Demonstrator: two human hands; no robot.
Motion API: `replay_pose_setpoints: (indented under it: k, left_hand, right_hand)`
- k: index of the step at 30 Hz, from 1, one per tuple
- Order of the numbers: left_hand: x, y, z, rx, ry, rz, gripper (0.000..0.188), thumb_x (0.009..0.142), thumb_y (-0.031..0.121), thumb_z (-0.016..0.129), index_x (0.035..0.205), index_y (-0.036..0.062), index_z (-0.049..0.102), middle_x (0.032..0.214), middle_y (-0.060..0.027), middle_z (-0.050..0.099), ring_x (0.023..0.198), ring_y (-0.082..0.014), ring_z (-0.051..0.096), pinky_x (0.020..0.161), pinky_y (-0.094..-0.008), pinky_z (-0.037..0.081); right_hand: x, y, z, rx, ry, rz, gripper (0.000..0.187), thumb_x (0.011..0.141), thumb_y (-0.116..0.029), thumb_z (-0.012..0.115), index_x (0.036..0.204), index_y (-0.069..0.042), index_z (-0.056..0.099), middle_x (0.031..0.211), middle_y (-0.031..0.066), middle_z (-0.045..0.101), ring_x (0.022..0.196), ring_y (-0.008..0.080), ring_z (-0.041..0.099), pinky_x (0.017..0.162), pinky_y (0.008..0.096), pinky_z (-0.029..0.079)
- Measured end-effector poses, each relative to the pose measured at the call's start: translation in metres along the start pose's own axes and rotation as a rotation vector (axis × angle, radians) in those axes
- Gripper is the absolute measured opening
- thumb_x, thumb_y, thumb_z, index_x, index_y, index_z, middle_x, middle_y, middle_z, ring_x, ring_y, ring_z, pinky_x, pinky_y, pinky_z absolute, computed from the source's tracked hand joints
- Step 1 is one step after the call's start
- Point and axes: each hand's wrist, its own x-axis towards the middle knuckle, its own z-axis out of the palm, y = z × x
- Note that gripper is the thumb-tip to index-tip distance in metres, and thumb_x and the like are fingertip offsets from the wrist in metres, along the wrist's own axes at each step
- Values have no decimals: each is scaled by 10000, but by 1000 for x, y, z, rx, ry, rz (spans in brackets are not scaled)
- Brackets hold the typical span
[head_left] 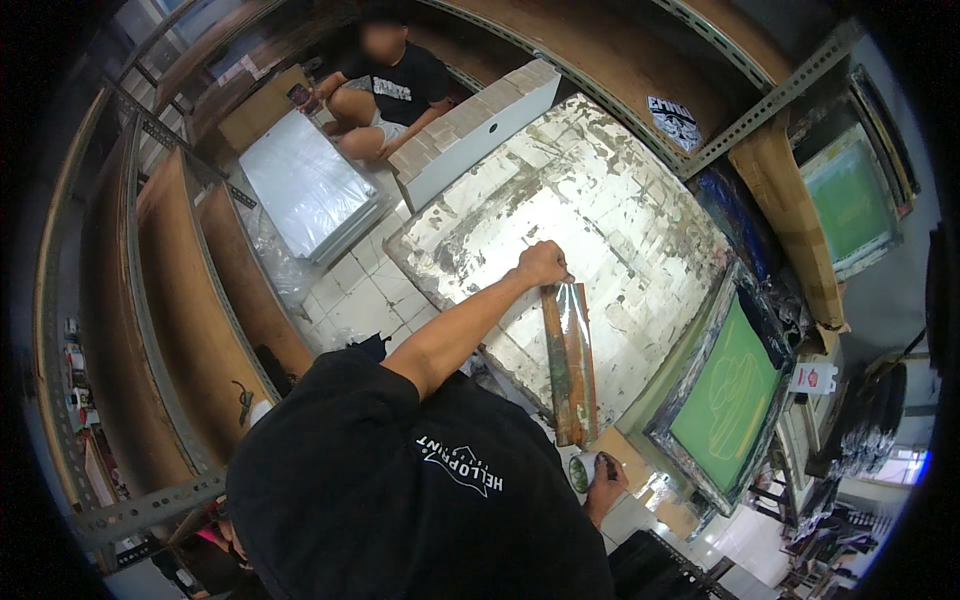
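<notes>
My left hand [543,262] reaches over a worn whitish tabletop [620,240] with its fingers closed. A small dark bit shows at the fingertips, too small to name. Just below them lies a long, narrow wooden piece [562,370], brown with greenish stains, and a shiny clear strip [577,340] runs along it. The piece reaches to the table's near edge. Lower down, beside the near corner, my right hand [605,485] grips a small white cup-like container [579,473] with something green inside.
Framed green screens [725,390] lean at the right. A long pale box [480,130] stands along the table's far left edge. Beyond it, a seated person [390,90] holds a phone near a plastic-wrapped stack [305,185]. Shelves [190,300] line the left.
</notes>
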Motion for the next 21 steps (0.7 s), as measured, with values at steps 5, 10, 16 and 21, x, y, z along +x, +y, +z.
replay_pose_setpoints:
  k: [5, 10, 16, 21]
  left_hand:
    - [3, -2, 0, 4, 8, -31, 350, 597, 360, 818, 800, 88, 733, 838, -87, 719, 792, -241, 689, 711, -358, 543]
    - [9, -5, 5, -16, 30, -16, 358, 598, 364, 812, 810, 86, 735, 841, -91, 719, 802, -243, 689, 728, -359, 545]
    - [31, -17, 21, -27, 32, -69, 380, 609, 400, 802, 819, 90, 740, 838, -100, 718, 796, -233, 691, 736, -354, 547]
    - [36, -33, 26, -36, 60, 57, 336, 643, 340, 835, 758, 42, 730, 694, -100, 694, 639, -182, 664, 625, -321, 518]
  right_hand:
    - [4, 9, 6, 15, 6, -11, 143, 848, -35, 664, 952, 63, 675, 845, 79, 680, 755, 121, 605, 715, 254, 488]
    - [5, 11, 11, 60, -4, 13, 125, 849, -42, 669, 922, 58, 677, 836, 72, 675, 752, 120, 600, 710, 260, 489]
    - [10, 8, 20, -49, 43, -36, 106, 824, -24, 655, 896, 50, 677, 814, 74, 663, 755, 130, 588, 717, 291, 476]
    - [14, 21, 22, -148, 76, -8, 125, 812, -69, 696, 873, 40, 689, 753, 67, 671, 720, 96, 594, 672, 266, 472]
